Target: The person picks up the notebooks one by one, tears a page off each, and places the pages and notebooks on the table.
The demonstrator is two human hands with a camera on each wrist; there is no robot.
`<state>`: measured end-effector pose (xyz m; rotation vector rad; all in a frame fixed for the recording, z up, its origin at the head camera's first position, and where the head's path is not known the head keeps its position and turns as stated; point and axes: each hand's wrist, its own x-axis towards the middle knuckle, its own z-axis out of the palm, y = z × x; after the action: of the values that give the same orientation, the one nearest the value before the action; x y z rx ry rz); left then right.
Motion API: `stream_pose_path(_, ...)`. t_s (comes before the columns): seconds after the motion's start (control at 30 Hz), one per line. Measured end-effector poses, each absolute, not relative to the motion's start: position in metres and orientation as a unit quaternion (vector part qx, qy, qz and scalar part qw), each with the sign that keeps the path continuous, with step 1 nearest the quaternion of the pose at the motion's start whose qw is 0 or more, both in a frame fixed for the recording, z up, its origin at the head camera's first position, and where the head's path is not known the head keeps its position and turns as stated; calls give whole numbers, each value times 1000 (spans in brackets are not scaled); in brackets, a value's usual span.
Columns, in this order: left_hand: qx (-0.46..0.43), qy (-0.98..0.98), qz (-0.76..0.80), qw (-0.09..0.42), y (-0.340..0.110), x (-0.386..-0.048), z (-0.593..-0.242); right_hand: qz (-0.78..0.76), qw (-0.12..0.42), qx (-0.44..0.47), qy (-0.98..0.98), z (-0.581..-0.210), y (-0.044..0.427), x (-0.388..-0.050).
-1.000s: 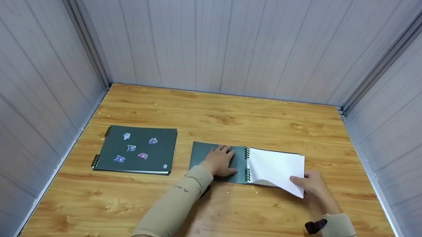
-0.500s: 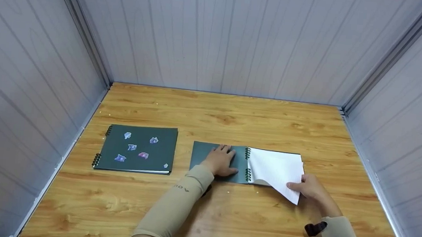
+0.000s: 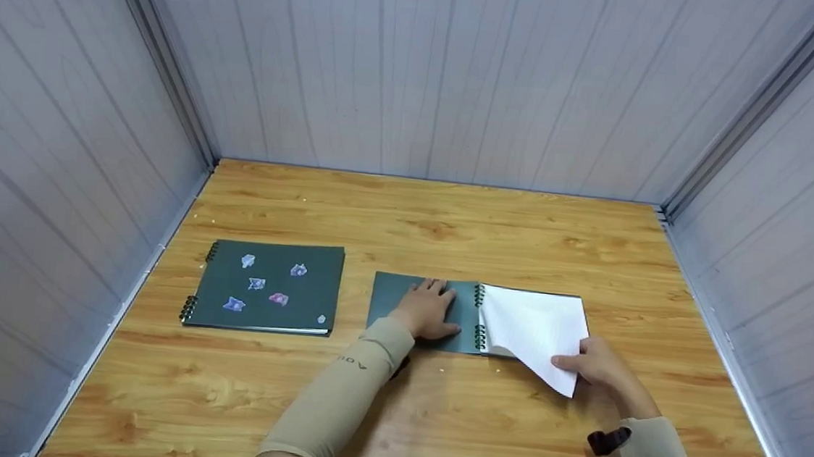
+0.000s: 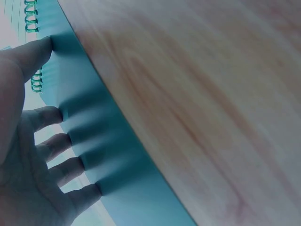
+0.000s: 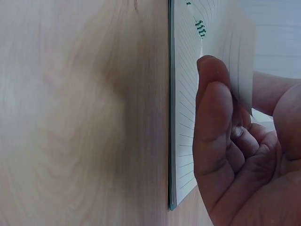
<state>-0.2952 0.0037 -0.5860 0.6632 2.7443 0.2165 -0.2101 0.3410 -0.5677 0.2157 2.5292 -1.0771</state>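
A green spiral notebook [image 3: 463, 342] lies spread on the wooden table, its cover folded out to the left. My left hand [image 3: 426, 311] rests on the inside of that cover, fingers spread, with the fingertips [image 4: 51, 141] touching its surface in the left wrist view. At the notebook's lower right, my right hand [image 3: 600, 363] pinches the corner of a white page [image 3: 534, 326] between thumb and fingers. That page is lifted and bent, its near corner hanging past the notebook's front edge. Lined sheets [image 5: 186, 141] lie beneath it in the right wrist view.
To the left lies a second green spiral notebook [image 3: 268, 286], closed, with several small stickers on its cover. Pale panel walls [image 3: 419, 77] enclose the wooden table [image 3: 437, 216] at the back and both sides. A few small white specks dot the tabletop.
My right hand has drawn the page's corner slightly toward me and to the left, so the page bends more. The left hand has stayed on the cover.
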Motion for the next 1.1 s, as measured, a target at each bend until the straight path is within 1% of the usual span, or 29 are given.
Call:
stream_pose_path(0.33,230,959,66,152,4,-292,-586,-386,196,78,898,-573,343,-201)
stream_pose_path(0.57,230,959,72,150,2,-294,-588,-367,212,78,902,-578,351,-196)
stream_pose_path(0.77,229,957,87,154,-2,-295,-584,-382,210,66,897,-576,354,-194)
stream_pose_path(1.1,233,957,88,148,2,-294,-584,-368,239,47,897,-571,359,-187)
